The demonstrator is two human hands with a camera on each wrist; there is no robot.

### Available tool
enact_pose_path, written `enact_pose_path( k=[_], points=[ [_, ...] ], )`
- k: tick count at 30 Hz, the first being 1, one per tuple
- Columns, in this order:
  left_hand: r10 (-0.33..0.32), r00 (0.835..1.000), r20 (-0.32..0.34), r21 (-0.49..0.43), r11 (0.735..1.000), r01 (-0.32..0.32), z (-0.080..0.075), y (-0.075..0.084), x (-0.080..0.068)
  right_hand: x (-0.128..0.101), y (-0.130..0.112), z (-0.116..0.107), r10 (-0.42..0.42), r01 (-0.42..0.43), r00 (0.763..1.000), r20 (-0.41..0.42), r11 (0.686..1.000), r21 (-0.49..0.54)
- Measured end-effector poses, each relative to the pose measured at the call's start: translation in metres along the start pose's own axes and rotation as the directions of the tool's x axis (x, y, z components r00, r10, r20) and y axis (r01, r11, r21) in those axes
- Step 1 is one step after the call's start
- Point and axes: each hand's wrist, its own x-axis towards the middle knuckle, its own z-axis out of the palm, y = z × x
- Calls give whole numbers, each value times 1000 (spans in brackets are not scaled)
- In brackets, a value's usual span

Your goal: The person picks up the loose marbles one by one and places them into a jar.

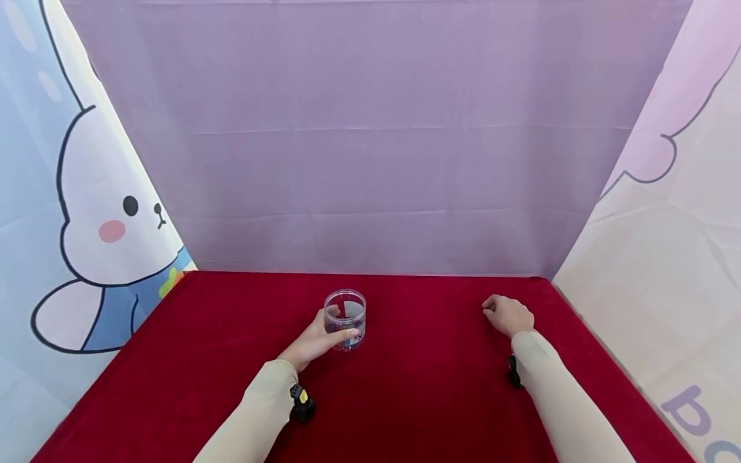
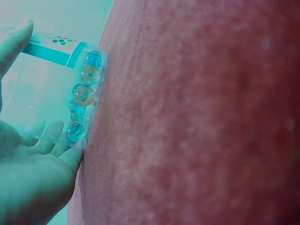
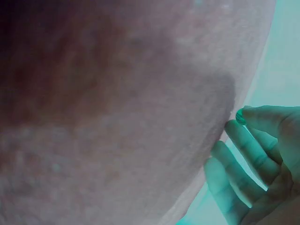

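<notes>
On the red cloth stands a clear round plastic jar (image 1: pixel 345 307), open at the top, with a label on its side. Several glass marbles (image 2: pixel 84 95) lie along its bottom. My left hand (image 1: pixel 315 341) grips the jar from the left, thumb across the near side and the other fingers round the back. Off to the right, well apart from the jar, my right hand (image 1: pixel 508 315) is low over the cloth. Its thumb and index finger pinch a small glass marble (image 3: pixel 241 116), mostly covered by the fingertips; the head view does not show it.
A red velvety cloth (image 1: pixel 422 386) covers the table. Behind it hangs a purple curtain (image 1: pixel 370 141). Printed sheets close off both sides, with a cartoon animal (image 1: pixel 121 212) on the left one. Each wrist wears a small black camera (image 1: pixel 302 404).
</notes>
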Motion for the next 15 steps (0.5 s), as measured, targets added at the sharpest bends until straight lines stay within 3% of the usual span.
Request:
enact_pose_path(
  k=[9,15],
  points=[
    [-1,1000,-4,17,1000,1,1,1,-1,-2,-3,-3,34,-36,999,42,998,54],
    [-4,1000,-3,7,1000,4,0,2,-1,-5,-7,-2,12,-13,1000,26,998,62]
  ],
)
